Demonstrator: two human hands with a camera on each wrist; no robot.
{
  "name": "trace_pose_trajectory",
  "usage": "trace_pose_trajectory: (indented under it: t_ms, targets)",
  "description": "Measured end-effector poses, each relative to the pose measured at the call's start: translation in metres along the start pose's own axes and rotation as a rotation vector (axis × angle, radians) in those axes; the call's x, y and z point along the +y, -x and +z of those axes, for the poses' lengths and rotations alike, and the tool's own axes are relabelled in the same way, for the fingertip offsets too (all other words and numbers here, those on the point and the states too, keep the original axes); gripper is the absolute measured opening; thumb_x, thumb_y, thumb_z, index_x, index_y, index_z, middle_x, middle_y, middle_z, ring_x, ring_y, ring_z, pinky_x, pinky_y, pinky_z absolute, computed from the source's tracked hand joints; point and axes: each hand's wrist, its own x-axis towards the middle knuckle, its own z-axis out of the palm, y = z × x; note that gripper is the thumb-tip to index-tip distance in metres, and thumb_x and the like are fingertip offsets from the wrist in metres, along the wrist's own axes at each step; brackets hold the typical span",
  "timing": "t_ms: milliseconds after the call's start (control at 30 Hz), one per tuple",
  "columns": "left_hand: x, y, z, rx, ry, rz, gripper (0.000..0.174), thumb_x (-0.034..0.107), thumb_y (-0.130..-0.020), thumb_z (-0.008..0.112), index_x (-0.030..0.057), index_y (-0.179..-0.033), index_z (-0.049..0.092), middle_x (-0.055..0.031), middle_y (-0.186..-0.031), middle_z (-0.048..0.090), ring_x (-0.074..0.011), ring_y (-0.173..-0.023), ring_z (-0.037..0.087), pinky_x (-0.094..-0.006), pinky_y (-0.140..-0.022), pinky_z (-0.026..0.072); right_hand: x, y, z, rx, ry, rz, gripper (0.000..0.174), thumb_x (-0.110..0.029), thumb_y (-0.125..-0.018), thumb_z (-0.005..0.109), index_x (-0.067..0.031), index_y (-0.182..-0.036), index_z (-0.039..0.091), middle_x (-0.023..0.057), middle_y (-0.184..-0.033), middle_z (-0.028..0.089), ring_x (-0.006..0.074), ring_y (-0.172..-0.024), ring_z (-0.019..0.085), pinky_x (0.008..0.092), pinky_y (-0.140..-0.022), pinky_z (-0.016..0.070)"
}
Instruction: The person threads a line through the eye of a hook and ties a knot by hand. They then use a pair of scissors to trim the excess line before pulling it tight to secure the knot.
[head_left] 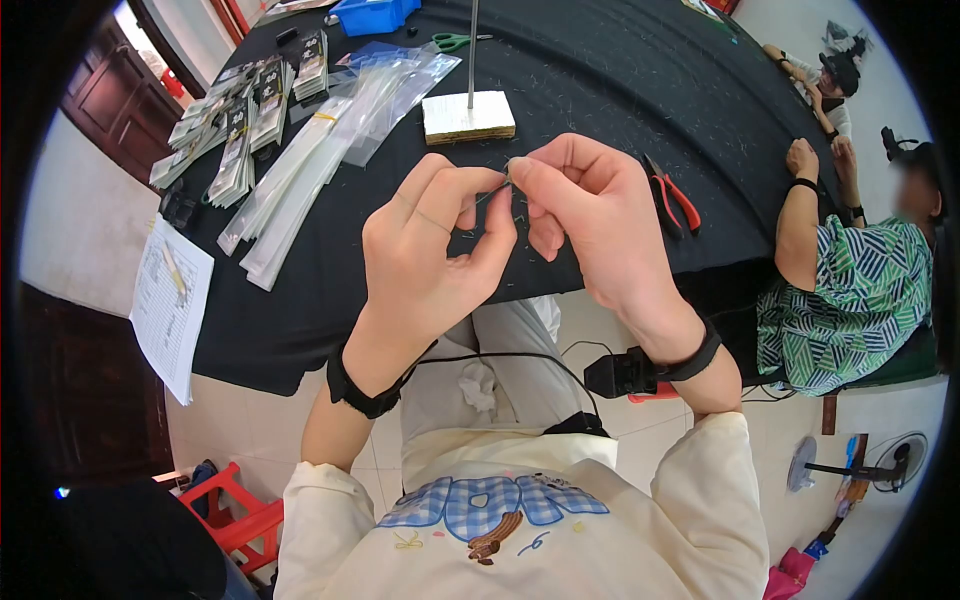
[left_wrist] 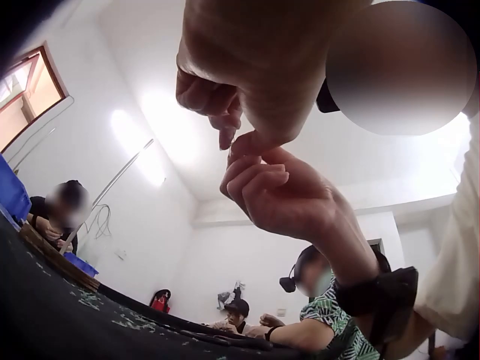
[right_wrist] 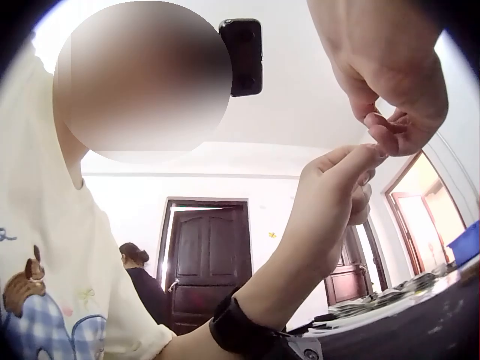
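Note:
Both hands meet above the near edge of a table covered in black cloth [head_left: 600,90]. My left hand [head_left: 497,192] pinches a thin green strand [head_left: 487,196] between thumb and forefinger. My right hand [head_left: 520,172] pinches the same strand just beside it, fingertips nearly touching the left ones. In the left wrist view the left hand [left_wrist: 238,136] is on top and the right hand [left_wrist: 247,161] comes up from below. In the right wrist view the right hand [right_wrist: 386,131] is above the left hand [right_wrist: 360,159]. The strand is too thin to see in either wrist view.
A wooden block with an upright metal rod [head_left: 468,115] stands just beyond the hands. Red pliers [head_left: 675,198] lie to the right, green scissors [head_left: 455,42] farther back. Clear bags [head_left: 320,150], packet stacks [head_left: 250,110] and a paper sheet [head_left: 170,305] fill the left. A seated person [head_left: 850,290] is at the right.

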Motion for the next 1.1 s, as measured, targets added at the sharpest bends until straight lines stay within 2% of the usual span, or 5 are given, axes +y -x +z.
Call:
trace_pose_trajectory:
  t_ms: [167,300,900,967,1100]
  targets:
    - [-0.001,0.001,0.002,0.012,0.022,-0.005,0.018,-0.006,-0.062,0.064,0.0049,-0.074,0.055,-0.0019,-0.059,0.044,-0.011,-0.045,0.044,-0.0231,-0.039,0.0358,-0.001,-0.001,0.004,0.027,-0.005,0.004,0.012,-0.009,-0.08,0.058,0.0015,-0.074,0.055,0.001,-0.055,0.051,0.0045,-0.042,0.043,0.0183,-0.039,0.0335]
    - [-0.001,0.002,0.002,0.018,0.054,-0.005,0.017,-0.007,-0.063,0.063,0.0041,-0.073,0.055,-0.0025,-0.059,0.045,-0.0117,-0.045,0.044,-0.0231,-0.04,0.0358,0.004,-0.001,0.002,-0.004,0.034,-0.005,0.015,-0.011,-0.08,0.057,0.0038,-0.077,0.054,0.0049,-0.064,0.059,0.0038,-0.044,0.045,0.0175,-0.039,0.0355]
    - [-0.001,0.007,-0.004,-0.081,0.381,-0.352,0.005,-0.004,-0.071,0.059,0.0004,-0.072,0.059,0.0009,-0.057,0.044,-0.002,-0.045,0.035,-0.0182,-0.04,0.0227,-0.004,-0.002,0.002,-0.004,-0.071,0.169,0.013,-0.009,-0.074,0.057,0.0035,-0.072,0.053,0.0011,-0.053,0.049,0.0052,-0.04,0.041,0.0198,-0.037,0.0319]
    - [-0.002,0.007,-0.004,-0.094,0.456,-0.392,0.003,-0.002,-0.074,0.058,0.0001,-0.073,0.059,0.0022,-0.058,0.047,-0.0008,-0.047,0.035,-0.0172,-0.041,0.0229,-0.007,-0.002,0.005,0.026,-0.088,0.229,0.019,-0.009,-0.077,0.058,-0.0063,-0.062,0.047,-0.0029,-0.05,0.041,0.0044,-0.039,0.036,0.0203,-0.038,0.0286]
    - [-0.001,0.008,-0.007,-0.141,0.532,-0.462,0.003,-0.001,-0.076,0.057,0.0,-0.074,0.059,0.0031,-0.06,0.049,0.0002,-0.048,0.035,-0.0164,-0.042,0.023,-0.007,-0.002,0.001,-0.023,-0.121,0.236,0.012,-0.008,-0.074,0.058,0.0032,-0.071,0.054,0.0007,-0.053,0.047,0.0053,-0.041,0.04,0.0206,-0.038,0.0317]
